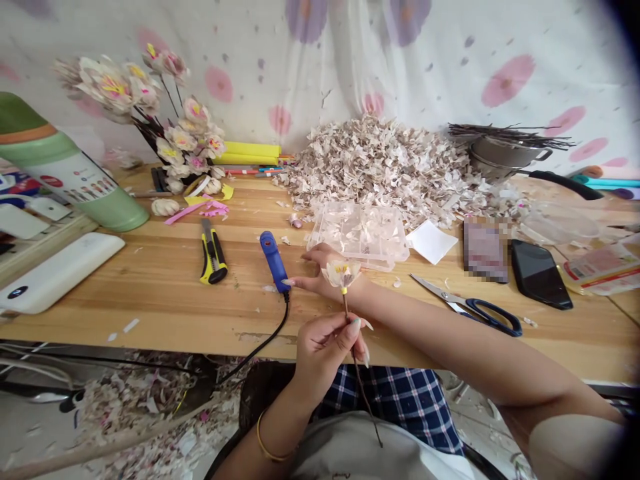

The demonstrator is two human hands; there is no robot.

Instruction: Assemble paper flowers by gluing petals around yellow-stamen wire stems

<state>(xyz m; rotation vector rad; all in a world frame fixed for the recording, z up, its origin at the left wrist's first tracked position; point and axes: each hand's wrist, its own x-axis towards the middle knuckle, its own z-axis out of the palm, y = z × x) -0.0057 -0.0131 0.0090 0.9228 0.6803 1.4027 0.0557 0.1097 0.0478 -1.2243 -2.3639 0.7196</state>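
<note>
We looked down on a long wooden table (125,283), with a great heap of pale shredded petal scraps (375,170) lying beyond both hands. Just ahead of the right hand (315,277) sat a clear plastic compartment box (360,233), while black-handled scissors (480,313) lay out past the right forearm. Beside that hand's fingers stood a blue corded hand tool (274,261), with a yellow-and-black utility knife (213,257) farther left. The right hand lay open and flat on the tabletop, its fingers spread toward the blue tool; we could not tell whether they touched it. Nearer the body, above a plaid lap (395,407), the left hand (325,350) was closed, pinching a thin twig stem (361,393). At the stem's top, in front of the right wrist, sat a small handmade flower (341,273), bound with yellow tape (344,291). We judged it light, with soft, easily creased petals and a stiff but slender stem, best held below the binding. Its long axis slanted from the lap up to the flower head, which pointed away from the body.
</note>
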